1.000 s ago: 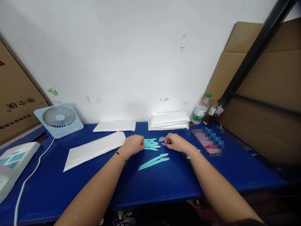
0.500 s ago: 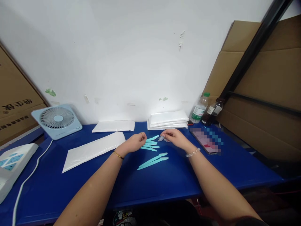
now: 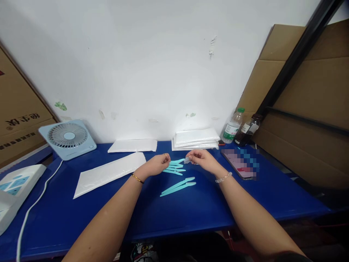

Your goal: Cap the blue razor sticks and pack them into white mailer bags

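Observation:
My left hand [image 3: 157, 164] is closed in a pinch at the handle end of a turquoise eyebrow razor [image 3: 177, 161], whose tip points right. Several more turquoise razors [image 3: 174, 170] fan out beneath and beside these fingers; whether the hand also grips them is unclear. Between thumb and fingers, my right hand [image 3: 201, 159] pinches a small translucent plastic cap [image 3: 187, 160], close to the upper razor's tip. I cannot tell whether they touch. Part of another clear piece lies under the right fingers. Nearer to me, two razors [image 3: 178, 188] rest side by side on the blue table [image 3: 191, 214].
White padded packets lie flat at left [image 3: 109, 174] and at the back [image 3: 133, 145], with a stack [image 3: 196, 139] by the wall. A blue fan [image 3: 68, 140] and white device [image 3: 19, 193] stand left. Bottles [image 3: 231, 127] and a phone [image 3: 240, 165] are right.
The right hand's translucent cap has shifted slightly and now sits by the upper razor's tip. Both hands stay nearly in place; the whole view has moved a little.

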Demonstrator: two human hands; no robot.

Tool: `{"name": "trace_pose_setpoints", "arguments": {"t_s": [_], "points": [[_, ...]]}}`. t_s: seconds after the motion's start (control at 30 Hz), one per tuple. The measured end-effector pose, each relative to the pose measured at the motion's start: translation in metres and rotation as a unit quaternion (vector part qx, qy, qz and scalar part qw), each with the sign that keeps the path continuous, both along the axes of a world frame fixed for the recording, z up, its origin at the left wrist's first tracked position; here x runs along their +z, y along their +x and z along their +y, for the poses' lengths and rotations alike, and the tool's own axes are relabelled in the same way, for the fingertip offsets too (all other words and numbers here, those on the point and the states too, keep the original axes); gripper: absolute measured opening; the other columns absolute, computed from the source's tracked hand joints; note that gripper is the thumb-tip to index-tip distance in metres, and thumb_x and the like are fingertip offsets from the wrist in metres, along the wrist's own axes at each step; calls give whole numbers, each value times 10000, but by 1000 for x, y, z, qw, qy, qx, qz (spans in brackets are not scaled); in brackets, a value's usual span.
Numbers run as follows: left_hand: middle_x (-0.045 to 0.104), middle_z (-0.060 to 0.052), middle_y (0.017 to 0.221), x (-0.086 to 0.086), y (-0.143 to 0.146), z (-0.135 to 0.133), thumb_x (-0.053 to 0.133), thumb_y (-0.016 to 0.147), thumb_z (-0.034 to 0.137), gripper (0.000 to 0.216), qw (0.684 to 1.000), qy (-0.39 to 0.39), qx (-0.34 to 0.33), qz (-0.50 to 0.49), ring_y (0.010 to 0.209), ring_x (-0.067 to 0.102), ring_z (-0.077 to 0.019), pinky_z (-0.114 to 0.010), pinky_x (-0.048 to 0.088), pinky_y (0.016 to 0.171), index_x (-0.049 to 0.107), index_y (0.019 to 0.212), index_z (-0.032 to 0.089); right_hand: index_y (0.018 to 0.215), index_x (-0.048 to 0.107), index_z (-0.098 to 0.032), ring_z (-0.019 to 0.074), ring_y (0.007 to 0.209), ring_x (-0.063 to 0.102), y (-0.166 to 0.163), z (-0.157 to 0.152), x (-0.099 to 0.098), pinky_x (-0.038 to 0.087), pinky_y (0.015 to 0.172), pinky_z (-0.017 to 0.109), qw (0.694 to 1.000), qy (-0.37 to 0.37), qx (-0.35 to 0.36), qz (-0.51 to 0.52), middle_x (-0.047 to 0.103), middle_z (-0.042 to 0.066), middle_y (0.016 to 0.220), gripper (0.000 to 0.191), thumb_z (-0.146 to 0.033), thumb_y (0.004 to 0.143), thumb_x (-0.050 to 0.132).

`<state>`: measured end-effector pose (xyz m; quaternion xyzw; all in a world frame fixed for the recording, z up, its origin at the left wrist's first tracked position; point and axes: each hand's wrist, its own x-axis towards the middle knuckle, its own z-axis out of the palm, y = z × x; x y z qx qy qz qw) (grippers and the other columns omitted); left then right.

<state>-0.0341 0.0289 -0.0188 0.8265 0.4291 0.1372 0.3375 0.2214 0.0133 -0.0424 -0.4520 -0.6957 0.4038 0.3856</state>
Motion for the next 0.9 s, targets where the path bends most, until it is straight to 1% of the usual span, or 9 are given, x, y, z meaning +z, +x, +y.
{"name": "trace_pose_setpoints", "arguments": {"t_s": [0.2, 0.33, 0.43, 0.5, 0.53, 0.6, 0.67, 0.77, 0.9], "points": [[471, 25, 665, -1, 0, 1, 436, 795, 303, 140, 1000, -2, -10, -14, 588, 400, -118, -234, 329, 539, 512, 821, 189, 886, 680, -157, 123, 620, 546, -4, -1, -2, 462, 596, 266, 1000, -5, -13, -3, 663, 52, 760, 283, -419, 797, 619], [515, 21, 671, -5, 4, -1, 436, 804, 305, 135, 999, -19, -38, -27, 589, 455, -125, -237, 359, 550, 510, 837, 197, 928, 685, -148, 128, 614, 578, -12, -4, -4, 485, 600, 270, 997, -61, 32, 22, 652, 39, 725, 300, -400, 770, 648], [579, 1, 700, -6, 7, -4, 452, 801, 298, 143, 998, -32, -51, -3, 613, 520, -138, -240, 388, 569, 545, 838, 196, 929, 694, -154, 142, 615, 599, -9, -5, -4, 487, 594, 272, 995, -74, 66, -18, 672, 47, 743, 285, -385, 770, 643], [612, -18, 731, -6, 8, -6, 486, 787, 292, 141, 998, -5, -56, 36, 636, 539, -147, -242, 389, 572, 585, 800, 192, 910, 704, -167, 154, 627, 603, 0, -2, -3, 474, 590, 270, 995, -32, 49, -78, 684, 49, 747, 249, -364, 786, 617], [623, -26, 746, -6, 8, -6, 501, 780, 282, 135, 996, 22, -53, 62, 647, 544, -151, -243, 384, 567, 602, 780, 192, 887, 708, -172, 157, 633, 600, 6, 0, -2, 463, 590, 268, 993, 4, 21, -113, 688, 48, 745, 220, -339, 793, 601], [639, -35, 797, -7, 6, -5, 536, 760, 251, 107, 989, 83, -37, 119, 684, 559, -160, -245, 375, 566, 625, 783, 194, 830, 710, -174, 157, 638, 590, 19, 4, -1, 440, 589, 261, 978, 73, -57, -186, 689, 43, 738, 171, -267, 791, 572], [646, -32, 877, -9, 3, -2, 573, 742, 226, 116, 977, 138, -23, 163, 748, 580, -169, -244, 379, 583, 635, 837, 205, 783, 703, -169, 153, 635, 585, 30, 8, -1, 423, 586, 252, 958, 98, -102, -249, 686, 38, 725, 140, -207, 760, 570], [646, -18, 954, -12, 0, 2, 612, 736, 233, 125, 966, 171, -23, 194, 813, 596, -171, -241, 392, 605, 643, 857, 221, 766, 690, -174, 149, 653, 590, 35, 11, -6, 415, 589, 235, 944, 87, -87, -305, 680, 31, 739, 100, -196, 722, 603], [659, -9, 926, -13, 0, 4, 607, 735, 226, 66, 961, 180, -20, 208, 766, 600, -164, -247, 382, 579, 650, 785, 219, 778, 675, -185, 150, 691, 590, 24, 10, -14, 412, 605, 228, 932, 88, -63, -346, 671, 38, 796, 86, -194, 723, 610]]}}
